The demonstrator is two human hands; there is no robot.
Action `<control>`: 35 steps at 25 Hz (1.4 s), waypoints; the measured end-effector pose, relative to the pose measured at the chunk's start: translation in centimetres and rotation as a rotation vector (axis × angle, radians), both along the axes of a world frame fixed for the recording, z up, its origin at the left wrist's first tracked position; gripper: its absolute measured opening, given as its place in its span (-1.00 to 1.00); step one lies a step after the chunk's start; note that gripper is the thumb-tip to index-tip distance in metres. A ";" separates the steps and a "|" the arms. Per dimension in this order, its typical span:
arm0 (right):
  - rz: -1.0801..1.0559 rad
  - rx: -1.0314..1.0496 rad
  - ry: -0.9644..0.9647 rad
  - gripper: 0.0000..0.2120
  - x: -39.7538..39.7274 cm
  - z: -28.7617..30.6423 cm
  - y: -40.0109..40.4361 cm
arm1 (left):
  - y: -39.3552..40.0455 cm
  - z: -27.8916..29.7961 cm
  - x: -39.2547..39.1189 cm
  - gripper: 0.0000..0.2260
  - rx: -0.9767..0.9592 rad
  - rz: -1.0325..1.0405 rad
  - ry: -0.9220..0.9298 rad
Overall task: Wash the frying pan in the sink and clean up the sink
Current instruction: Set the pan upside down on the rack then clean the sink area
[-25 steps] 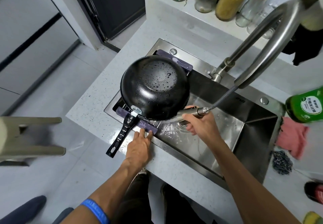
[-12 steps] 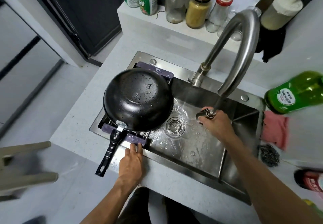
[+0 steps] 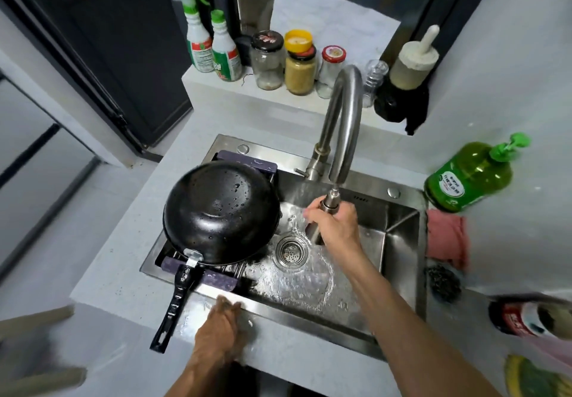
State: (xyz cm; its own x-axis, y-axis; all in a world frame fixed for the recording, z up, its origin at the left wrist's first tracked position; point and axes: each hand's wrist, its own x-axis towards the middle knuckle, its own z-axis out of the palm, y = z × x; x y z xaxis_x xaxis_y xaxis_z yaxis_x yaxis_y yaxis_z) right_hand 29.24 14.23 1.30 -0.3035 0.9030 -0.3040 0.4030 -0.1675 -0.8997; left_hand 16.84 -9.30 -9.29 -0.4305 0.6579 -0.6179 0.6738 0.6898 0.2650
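Lower right corner blurred — a red-labelled bottle (image 3: 523, 319) and something yellow there, hard to make out; pale smeared shapes at lower left, unreadable. Frying pan (image 3: 221, 212) sits upside down on a purple-ended rack (image 3: 216, 280) across the sink's (image 3: 399, 220) left part, wet, its handle jutting over the front rim. Right hand (image 3: 335, 226) curls round the pull-out spray head (image 3: 325, 214) above the drain (image 3: 291, 250); water sheets over the basin floor. Left hand (image 3: 221, 327) rests on the front rim, fingers fairly straight, holding nothing. Ledge behind: jars (image 3: 300, 71) — one with tan contents — beside two spray bottles (image 3: 213, 50). Green soap bottle (image 3: 467, 177), pink cloth (image 3: 445, 237) and dark scourer (image 3: 442, 283) right of the sink.
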 end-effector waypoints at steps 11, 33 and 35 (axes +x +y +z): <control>0.038 -0.018 0.163 -0.74 -3.6 3.0 3.0 | 5.9 3.2 -5.8 -0.81 0.194 -0.165 -0.300; 0.321 -0.002 0.028 -0.36 1.4 2.2 1.3 | 32.0 5.1 -8.5 -0.88 0.458 -0.088 -0.072; 0.290 -0.003 0.029 -0.40 2.5 1.5 0.7 | 32.1 5.0 -8.3 -0.96 0.488 -0.091 -0.101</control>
